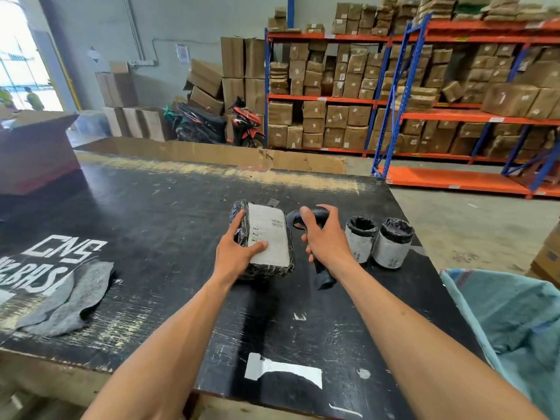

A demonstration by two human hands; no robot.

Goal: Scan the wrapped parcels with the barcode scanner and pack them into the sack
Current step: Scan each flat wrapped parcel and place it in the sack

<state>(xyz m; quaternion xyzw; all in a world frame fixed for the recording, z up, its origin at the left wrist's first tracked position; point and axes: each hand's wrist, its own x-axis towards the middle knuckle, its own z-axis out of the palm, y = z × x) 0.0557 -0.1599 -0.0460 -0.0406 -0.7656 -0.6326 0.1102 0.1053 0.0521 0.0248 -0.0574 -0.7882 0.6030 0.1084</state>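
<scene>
A black bubble-wrapped parcel (272, 237) with a white shipping label lies on the black table (151, 207). My left hand (238, 250) grips its left side, thumb on the label. Just to the right, my right hand (325, 236) is closed around a black barcode scanner (306, 215), its head pointing left toward the label. Two small cylindrical wrapped parcels (360, 239) (394, 242) stand upright to the right of the scanner. The teal sack (521, 322) hangs at the table's right edge.
A grey cloth (66, 301) lies at the table's left. A red-brown cardboard box (33, 150) stands at the far left corner. Flat cardboard (212, 154) lines the far edge. Shelving racks (424, 86) full of boxes and a parked motorbike (218, 124) stand behind.
</scene>
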